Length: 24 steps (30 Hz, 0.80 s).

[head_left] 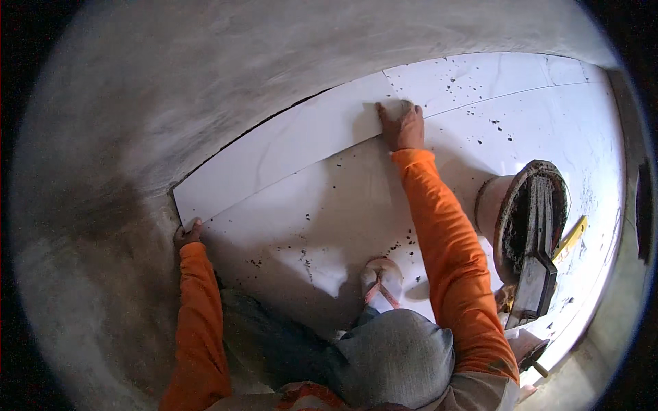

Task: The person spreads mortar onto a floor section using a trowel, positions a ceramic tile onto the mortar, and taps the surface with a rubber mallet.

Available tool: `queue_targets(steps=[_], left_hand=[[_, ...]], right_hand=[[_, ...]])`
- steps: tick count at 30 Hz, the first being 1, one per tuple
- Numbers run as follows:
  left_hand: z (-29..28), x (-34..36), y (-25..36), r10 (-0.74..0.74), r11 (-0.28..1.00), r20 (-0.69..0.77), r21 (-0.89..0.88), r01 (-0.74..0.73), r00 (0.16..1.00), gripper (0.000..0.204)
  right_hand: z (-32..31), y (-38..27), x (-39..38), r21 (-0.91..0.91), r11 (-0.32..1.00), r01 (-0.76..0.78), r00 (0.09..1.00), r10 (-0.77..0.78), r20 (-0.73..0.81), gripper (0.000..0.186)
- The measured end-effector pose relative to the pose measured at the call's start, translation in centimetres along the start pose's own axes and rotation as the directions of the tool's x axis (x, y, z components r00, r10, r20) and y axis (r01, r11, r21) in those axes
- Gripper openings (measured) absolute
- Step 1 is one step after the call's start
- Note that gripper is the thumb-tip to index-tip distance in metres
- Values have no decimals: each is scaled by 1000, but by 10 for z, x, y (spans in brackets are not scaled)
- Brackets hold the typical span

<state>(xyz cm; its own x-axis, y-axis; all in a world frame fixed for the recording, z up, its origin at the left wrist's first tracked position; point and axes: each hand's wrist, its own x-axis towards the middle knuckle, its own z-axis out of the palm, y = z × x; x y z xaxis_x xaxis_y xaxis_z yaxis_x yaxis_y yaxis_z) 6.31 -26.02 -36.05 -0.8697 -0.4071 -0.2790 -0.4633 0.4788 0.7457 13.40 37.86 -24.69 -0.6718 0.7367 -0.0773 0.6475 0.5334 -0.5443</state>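
Observation:
A long white marbled tile strip (295, 137) lies against the grey wall, its far edge beside a dark gap. My left hand (188, 235) is closed at the strip's left end, thumb on top at the corner; its fingers are partly hidden under the edge. My right hand (403, 129) reaches to the strip's right end, near the joint with the neighbouring tile (473, 79). Its thumb and fingers are spread apart and press down from above. A greyish patch between them is too unclear to name.
To the right stands a mortar-smeared bucket (490, 209) with a long metal tool (538, 274) across its mouth. Behind it lies a yellow bar (572, 236). Dark mortar crumbs dot the white tiled floor (343, 198). My sandalled foot (382, 281) rests between my arms. A grey wall (205, 75) curves along the far side.

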Motion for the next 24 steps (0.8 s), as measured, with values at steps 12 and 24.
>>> queue_targets(steps=[12, 24], left_hand=[[5, -33, 26, 360, 779, -43, 563, -275, 932, 92], [43, -44, 31, 111, 975, -89, 201, -91, 990, 75]], right_hand=[[-3, 36, -50, -70, 930, 361, 932, -362, 10, 58], [9, 46, -43, -118, 950, 288, 947, -301, -114, 47]])
